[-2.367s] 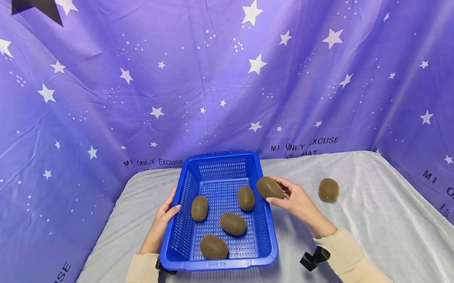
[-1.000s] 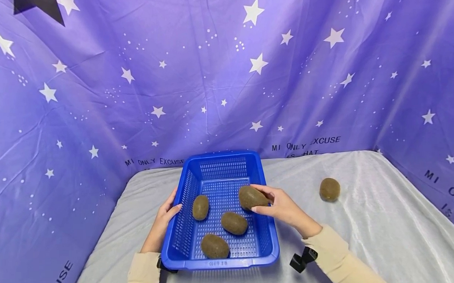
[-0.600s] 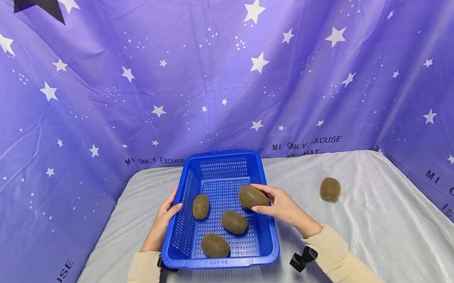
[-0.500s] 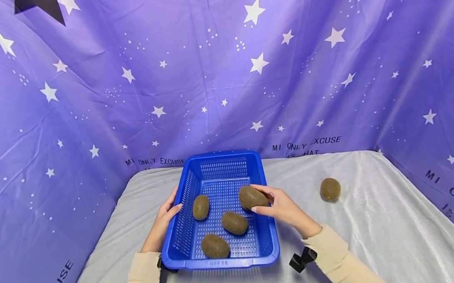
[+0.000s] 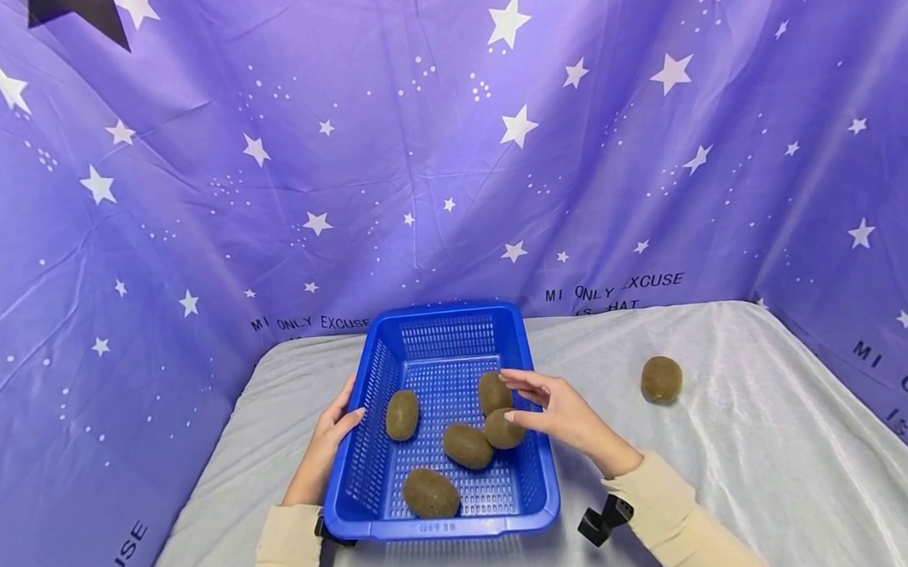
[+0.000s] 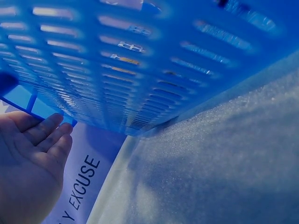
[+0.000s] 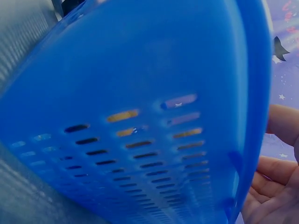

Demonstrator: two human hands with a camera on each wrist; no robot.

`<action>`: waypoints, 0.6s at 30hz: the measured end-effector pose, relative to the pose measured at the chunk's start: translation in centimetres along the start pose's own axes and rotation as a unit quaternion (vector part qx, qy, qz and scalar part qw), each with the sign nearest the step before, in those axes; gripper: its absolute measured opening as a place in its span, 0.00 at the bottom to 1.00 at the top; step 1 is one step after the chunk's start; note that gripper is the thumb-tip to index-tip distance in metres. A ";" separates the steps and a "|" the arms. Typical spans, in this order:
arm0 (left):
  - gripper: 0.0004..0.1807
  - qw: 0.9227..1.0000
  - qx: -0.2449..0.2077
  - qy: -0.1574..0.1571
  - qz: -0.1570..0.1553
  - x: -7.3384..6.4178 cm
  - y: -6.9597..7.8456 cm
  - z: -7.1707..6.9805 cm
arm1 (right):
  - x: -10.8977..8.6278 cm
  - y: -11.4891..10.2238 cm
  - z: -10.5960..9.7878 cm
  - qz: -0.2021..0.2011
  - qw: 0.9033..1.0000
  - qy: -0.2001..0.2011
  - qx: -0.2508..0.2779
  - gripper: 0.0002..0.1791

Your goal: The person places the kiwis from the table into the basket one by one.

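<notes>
A blue plastic basket (image 5: pixel 442 527) with slotted walls sits on the cloth, several brown kiwis inside it. My left hand (image 5: pixel 330 438) grips its left rim, thumb on top and fingers under the edge, as the left wrist view shows. Over the right rim reaches my right hand (image 5: pixel 559 409), fingers and thumb spread apart with nothing held. Just below its thumb lies one kiwi (image 5: pixel 502 434), against a middle kiwi (image 5: pixel 468 446) and near an upper kiwi (image 5: pixel 492 391). Another kiwi (image 5: pixel 402 415) lies at the left, and one (image 5: pixel 430 493) near the front wall.
A single kiwi (image 5: pixel 662 380) lies outside the basket, to the right on the pale grey cloth (image 5: pixel 760 440). A purple star-printed curtain (image 5: pixel 449 150) stands behind and on both sides of the table.
My right hand carried a kiwi in over the right rim, held it there, then let it go; it dropped onto the basket floor beside the others. My left hand stayed on the rim.
</notes>
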State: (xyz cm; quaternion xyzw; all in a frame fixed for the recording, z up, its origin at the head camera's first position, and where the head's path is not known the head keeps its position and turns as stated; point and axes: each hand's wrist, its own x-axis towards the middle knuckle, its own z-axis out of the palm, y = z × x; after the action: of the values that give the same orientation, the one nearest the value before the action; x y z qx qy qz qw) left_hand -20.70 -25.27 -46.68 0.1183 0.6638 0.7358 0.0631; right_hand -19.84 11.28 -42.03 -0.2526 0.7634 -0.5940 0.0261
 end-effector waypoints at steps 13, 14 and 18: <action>0.35 1.000 0.016 0.007 -0.010 0.0 0.0 0.1 | -1.6 1.3 -2.9 -0.020 0.998 0.053 0.000 0.28; 0.35 1.000 0.018 0.005 -0.006 0.0 0.0 0.0 | -1.7 1.4 -3.3 -0.023 0.998 0.058 0.000 0.27; 0.35 1.000 0.021 0.006 0.001 0.1 -0.1 0.1 | -2.2 1.8 -4.8 -0.024 0.997 0.078 0.003 0.28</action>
State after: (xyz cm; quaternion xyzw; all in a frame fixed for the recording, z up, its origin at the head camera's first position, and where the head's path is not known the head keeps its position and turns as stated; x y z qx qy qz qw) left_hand -20.78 -25.16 -46.79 0.1161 0.6793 0.7225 0.0556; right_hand -20.16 16.77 -42.82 -0.2233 0.7549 -0.6149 -0.0473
